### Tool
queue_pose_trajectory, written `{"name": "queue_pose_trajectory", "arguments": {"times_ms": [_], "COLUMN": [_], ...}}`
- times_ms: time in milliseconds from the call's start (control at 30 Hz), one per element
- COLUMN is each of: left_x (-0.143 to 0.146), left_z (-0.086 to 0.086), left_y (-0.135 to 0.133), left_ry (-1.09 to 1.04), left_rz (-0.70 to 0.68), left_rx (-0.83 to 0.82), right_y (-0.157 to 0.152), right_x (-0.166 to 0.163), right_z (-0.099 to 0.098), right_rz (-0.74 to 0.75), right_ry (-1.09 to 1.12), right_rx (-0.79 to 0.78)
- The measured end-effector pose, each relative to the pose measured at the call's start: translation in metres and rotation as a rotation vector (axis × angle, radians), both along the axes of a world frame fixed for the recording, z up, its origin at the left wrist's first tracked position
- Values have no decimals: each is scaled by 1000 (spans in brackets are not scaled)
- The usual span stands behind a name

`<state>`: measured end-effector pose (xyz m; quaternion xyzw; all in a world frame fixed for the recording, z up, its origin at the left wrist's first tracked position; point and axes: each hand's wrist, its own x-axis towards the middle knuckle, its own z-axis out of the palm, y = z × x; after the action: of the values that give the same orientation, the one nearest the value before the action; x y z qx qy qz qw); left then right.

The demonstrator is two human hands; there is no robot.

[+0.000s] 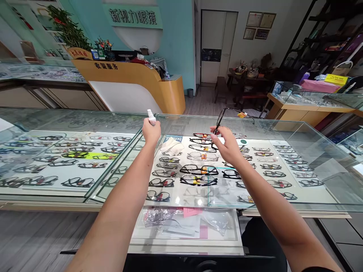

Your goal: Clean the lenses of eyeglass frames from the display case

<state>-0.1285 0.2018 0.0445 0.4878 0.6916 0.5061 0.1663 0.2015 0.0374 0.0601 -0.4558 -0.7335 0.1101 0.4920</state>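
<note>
My left hand (151, 131) is closed around a small white spray bottle (151, 116), its nozzle pointing up above the fist. My right hand (225, 142) grips a pair of dark-framed eyeglasses (217, 122), held up over the glass counter with an orange-yellow tag hanging from it. Beside my left hand, a crumpled pale cloth (171, 146) lies on the counter top. Between my forearms sit black-framed glasses (199, 170) with orange tags, and another similar pair (198, 180) is just nearer to me.
Rows of eyeglasses fill the glass display case (312, 196). Below its front edge, an open drawer (184, 241) holds plastic bags and papers. Another case of frames (70, 162) adjoins at left. Behind stand a wooden cashier desk (172, 90) and a bench (220, 87).
</note>
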Motion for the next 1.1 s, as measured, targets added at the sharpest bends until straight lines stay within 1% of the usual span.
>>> {"name": "queue_pose_trajectory", "arguments": {"times_ms": [67, 133, 200, 267, 333, 400, 433, 533, 600, 700, 800, 933, 1100], "left_x": [15, 34, 54, 72, 86, 94, 97, 103, 107, 113, 116, 117, 118], "left_z": [13, 27, 39, 49, 56, 61, 63, 65, 62, 53, 45, 42, 43], "left_y": [-8, -21, -39, -59, -79, -96, -103, -116, -119, -117, -115, -116, -117], "left_ry": [-153, -338, -450, -511, -578, -626, -634, -600, -567, -545, -467, -313, -319], "left_rz": [-101, -287, -464, -646, -828, -961, -999, -1019, -1022, -1035, -1008, -1007, -1005], "left_rx": [117, 188, 208, 162, 83, 4, -33, -129, -145, -55, 24, 18, 25], "right_y": [-1, -1, -1, -1, -2, -4, -5, -10, -13, -16, -18, -21, -22], "right_x": [0, 0, -1, -1, -2, -4, -5, -8, -11, -13, -15, -17, -17], "right_z": [1, 2, 3, 5, 6, 8, 10, 13, 14, 15, 15, 16, 18], "right_rz": [-3, 0, 13, 30, 51, 94, 124, 206, 247, 332, 395, 435, 452], "right_ry": [17, 35, 56, 80, 104, 130, 145, 185, 201, 212, 193, 167, 169], "right_rx": [-15, -25, -25, -26, -35, -54, -68, -126, -165, -205, -236, -264, -283]}}
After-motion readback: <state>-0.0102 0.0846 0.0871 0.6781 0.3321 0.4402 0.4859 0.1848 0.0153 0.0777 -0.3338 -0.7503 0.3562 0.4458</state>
